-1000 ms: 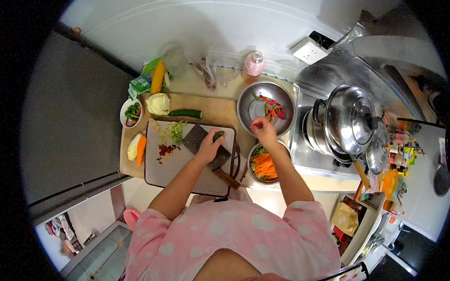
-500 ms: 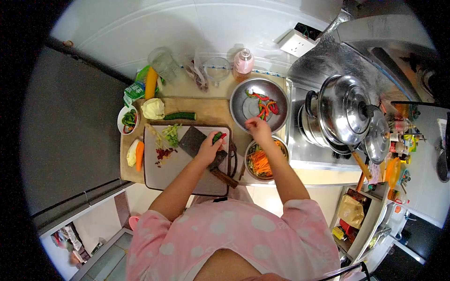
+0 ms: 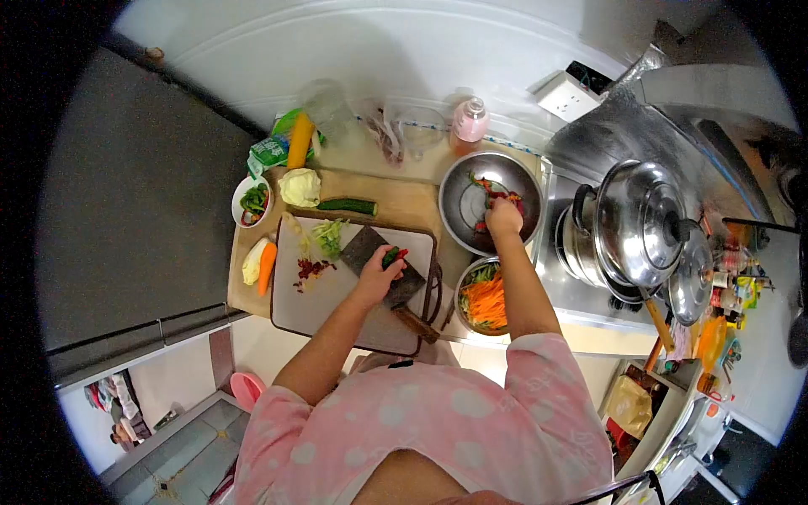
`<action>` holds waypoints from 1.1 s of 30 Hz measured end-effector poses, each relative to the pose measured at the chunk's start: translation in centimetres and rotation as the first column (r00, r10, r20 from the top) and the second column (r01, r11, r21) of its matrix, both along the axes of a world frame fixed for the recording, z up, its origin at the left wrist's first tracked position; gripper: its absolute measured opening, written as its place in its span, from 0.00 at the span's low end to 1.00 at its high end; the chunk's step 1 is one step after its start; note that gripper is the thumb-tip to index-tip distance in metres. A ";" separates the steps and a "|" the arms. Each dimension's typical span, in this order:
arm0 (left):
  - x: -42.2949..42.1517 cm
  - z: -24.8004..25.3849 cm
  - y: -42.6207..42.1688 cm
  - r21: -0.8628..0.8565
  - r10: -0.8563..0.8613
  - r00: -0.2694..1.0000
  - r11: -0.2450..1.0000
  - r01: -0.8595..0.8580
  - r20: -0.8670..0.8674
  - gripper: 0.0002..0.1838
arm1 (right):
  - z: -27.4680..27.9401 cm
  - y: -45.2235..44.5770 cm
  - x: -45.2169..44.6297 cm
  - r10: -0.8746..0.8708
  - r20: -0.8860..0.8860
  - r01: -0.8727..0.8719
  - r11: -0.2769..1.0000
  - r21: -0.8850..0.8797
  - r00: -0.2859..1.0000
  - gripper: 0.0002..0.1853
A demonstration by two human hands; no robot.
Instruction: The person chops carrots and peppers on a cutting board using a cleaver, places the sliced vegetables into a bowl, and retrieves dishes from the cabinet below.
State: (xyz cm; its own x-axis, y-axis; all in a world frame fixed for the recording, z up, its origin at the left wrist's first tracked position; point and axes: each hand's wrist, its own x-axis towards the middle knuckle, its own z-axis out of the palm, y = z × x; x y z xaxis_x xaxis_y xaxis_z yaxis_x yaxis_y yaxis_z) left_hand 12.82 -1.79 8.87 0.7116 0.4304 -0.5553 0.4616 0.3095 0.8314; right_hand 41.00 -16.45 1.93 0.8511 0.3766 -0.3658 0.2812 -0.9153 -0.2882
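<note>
My left hand (image 3: 378,276) is closed around red and green peppers (image 3: 394,257), over the blade of a cleaver (image 3: 406,290) that lies on the cutting board (image 3: 303,311). My right hand (image 3: 504,219) reaches into a steel bowl (image 3: 454,210), its fingers at the red and green peppers (image 3: 482,183) there; its fingertips are hidden. Chopped greens (image 3: 328,236) and dark red bits (image 3: 311,271) lie on the board. Below the steel bowl stands another bowl with shredded carrot (image 3: 485,303) and green shreds.
A cucumber (image 3: 349,205), a cabbage piece (image 3: 300,187), a carrot (image 3: 267,268) and a white bowl of peppers (image 3: 252,202) surround the board. Behind stands a pink-labelled bottle (image 3: 470,124). Large lidded pots (image 3: 644,223) occupy the stove at right, a wooden handle (image 3: 658,324) pointing toward the front.
My right hand has moved from the near rim of the steel bowl down into it, onto the peppers. My left hand stays over the cleaver; red peppers now show in it beside the green.
</note>
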 end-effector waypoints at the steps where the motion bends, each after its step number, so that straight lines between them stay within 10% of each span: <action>1: 0.0 0.3 0.0 0.031 0.001 1.000 1.000 -0.001 -0.010 0.17 | -0.1 -0.2 -0.2 -0.004 0.059 -0.002 0.995 0.102 0.998 0.15; 4: -0.2 0.9 0.1 0.102 0.026 0.999 0.995 -0.022 -0.039 0.18 | -0.6 -0.6 -0.7 -0.078 0.207 -0.020 0.902 0.432 0.975 0.15; 7: -0.5 0.6 0.3 0.094 0.074 0.994 0.993 -0.066 -0.085 0.19 | -2.3 -1.5 -0.7 -0.115 0.012 0.084 0.791 0.606 0.993 0.12; 10: -0.7 0.2 0.6 0.069 0.075 0.994 0.995 -0.069 -0.079 0.20 | -2.6 -1.6 -1.0 -0.202 -0.387 0.437 0.405 0.803 0.899 0.10; 19: -0.9 1.4 0.9 -0.027 0.042 0.997 0.999 -0.044 -0.064 0.21 | -2.7 -3.7 -2.6 -0.072 -0.233 0.225 0.638 0.736 0.970 0.07; 23: -0.9 0.8 1.4 -0.055 0.066 0.997 0.996 -0.068 -0.037 0.22 | 2.0 -1.1 -2.8 0.078 0.106 -0.100 0.971 0.218 0.991 0.17; 24: -1.0 1.1 1.4 -0.028 0.061 0.997 0.998 -0.063 -0.054 0.22 | 3.0 0.1 -1.9 0.031 -0.144 -0.014 0.993 0.117 0.989 0.21; 31: -1.8 3.4 2.1 0.067 0.095 0.970 0.994 -0.082 -0.225 0.26 | -2.5 5.1 2.3 -0.050 0.209 -0.069 0.851 0.521 0.977 0.14; 33: -2.2 3.9 2.2 0.086 0.102 0.959 0.993 -0.081 -0.265 0.29 | -2.3 6.0 3.2 0.043 0.131 -0.090 0.921 0.379 0.990 0.12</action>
